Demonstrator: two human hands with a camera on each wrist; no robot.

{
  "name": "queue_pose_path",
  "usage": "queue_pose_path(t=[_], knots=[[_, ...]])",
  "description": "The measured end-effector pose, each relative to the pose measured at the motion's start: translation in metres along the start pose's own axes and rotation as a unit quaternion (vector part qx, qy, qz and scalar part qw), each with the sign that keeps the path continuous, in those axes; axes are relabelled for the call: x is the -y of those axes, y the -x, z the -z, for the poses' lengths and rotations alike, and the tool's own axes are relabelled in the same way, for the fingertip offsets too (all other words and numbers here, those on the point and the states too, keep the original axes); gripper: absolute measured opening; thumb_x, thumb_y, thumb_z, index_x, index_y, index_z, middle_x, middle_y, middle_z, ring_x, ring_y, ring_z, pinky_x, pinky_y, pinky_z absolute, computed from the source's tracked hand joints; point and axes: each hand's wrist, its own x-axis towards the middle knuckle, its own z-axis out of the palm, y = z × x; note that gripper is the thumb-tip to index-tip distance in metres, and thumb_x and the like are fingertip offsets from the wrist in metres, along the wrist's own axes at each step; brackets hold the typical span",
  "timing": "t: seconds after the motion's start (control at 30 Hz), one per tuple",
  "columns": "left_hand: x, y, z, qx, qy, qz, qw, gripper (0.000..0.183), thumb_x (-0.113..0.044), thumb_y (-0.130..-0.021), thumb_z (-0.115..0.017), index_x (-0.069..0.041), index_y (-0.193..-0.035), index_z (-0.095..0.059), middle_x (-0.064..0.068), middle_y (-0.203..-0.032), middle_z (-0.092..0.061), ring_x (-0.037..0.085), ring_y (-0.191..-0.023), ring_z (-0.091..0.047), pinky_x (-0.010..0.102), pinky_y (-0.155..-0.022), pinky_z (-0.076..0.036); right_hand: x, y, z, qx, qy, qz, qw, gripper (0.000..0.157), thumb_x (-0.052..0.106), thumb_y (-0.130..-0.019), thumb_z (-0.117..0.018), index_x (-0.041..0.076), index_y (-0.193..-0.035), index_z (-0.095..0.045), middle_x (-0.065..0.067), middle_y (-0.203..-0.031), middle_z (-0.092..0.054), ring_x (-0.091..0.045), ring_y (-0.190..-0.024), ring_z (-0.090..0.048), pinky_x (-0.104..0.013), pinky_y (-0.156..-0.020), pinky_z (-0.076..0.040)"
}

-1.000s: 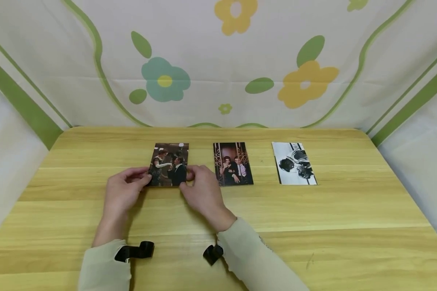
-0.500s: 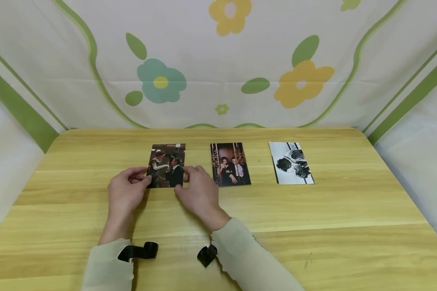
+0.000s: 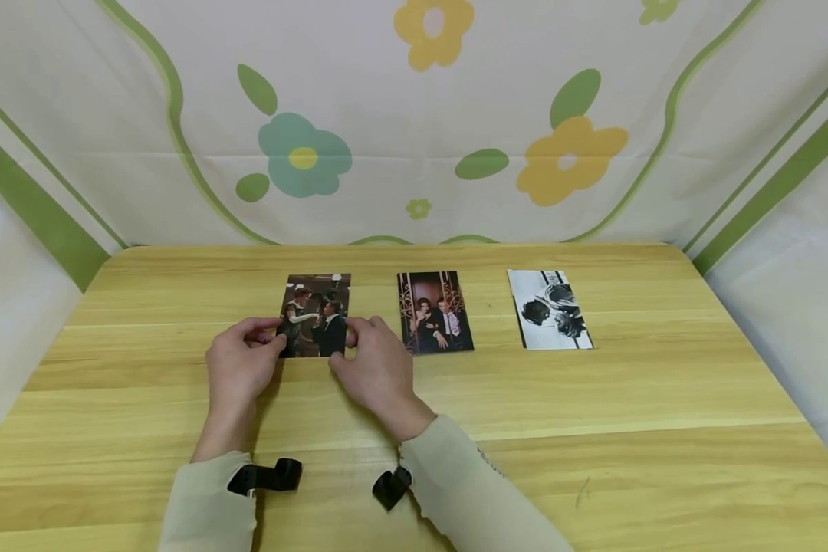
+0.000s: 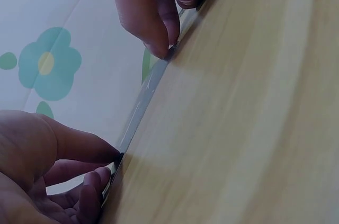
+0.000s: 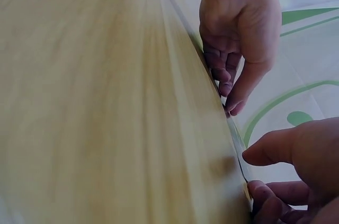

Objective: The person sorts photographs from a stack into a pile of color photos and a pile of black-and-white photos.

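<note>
A photo card (image 3: pixel 315 316) with a dark scene of two people, one in a long white glove, lies on the wooden table. At its left edge, near the lower corner, my left hand (image 3: pixel 240 360) pinches it with thumb and curled fingers. My right hand (image 3: pixel 376 372) holds the opposite edge, its thumb at the lower right corner and a finger along the side. Seen from the left wrist, the card is only a thin pale strip (image 4: pixel 143 102) between both hands. Fingertips partly hide its edges.
A second colour photo card (image 3: pixel 436 313) lies just right of my right hand. Farther right is a black-and-white photo card (image 3: pixel 552 310). Behind the wooden table (image 3: pixel 628 460) hangs a white cloth (image 3: pixel 393 115) printed with flowers. Black straps (image 3: pixel 265 477) sit at both sleeves.
Both hands stay on the left card; my right thumb has shifted slightly left along its lower corner. The card sits almost unchanged beside the others. The head view has turned slightly.
</note>
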Motion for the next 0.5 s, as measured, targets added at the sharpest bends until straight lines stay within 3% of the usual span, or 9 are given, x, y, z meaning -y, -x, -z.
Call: queue_pose_path(t=[0.33,0.5], knots=[[0.0000,-0.0005,0.0011,0.004,0.002,0.009,1.0000,0.032,-0.009,-0.098,-0.075,-0.005,-0.130,-0.076,0.003,-0.097,-0.068,0.014,-0.086,-0.057,0.021,-0.065,-0.045,-0.0005,0.0008,-0.0003,-0.005,0.013,0.006,1.000,0.051,0.025,-0.095,-0.076,0.017,-0.144,-0.069,0.009,-0.101,-0.063,-0.008,-0.077,-0.052,-0.023,-0.063,-0.039],[0.0006,-0.0021,0.0039,0.021,0.009,0.019,0.9995,0.035,-0.012,-0.100,-0.074,-0.006,-0.134,-0.074,0.003,-0.104,-0.068,0.014,-0.090,-0.057,0.020,-0.069,-0.046,-0.0035,0.0011,-0.0008,-0.008,-0.017,0.005,1.000,0.048,0.026,-0.096,-0.076,0.017,-0.143,-0.069,0.008,-0.101,-0.065,-0.007,-0.077,-0.053,-0.022,-0.065,-0.040]])
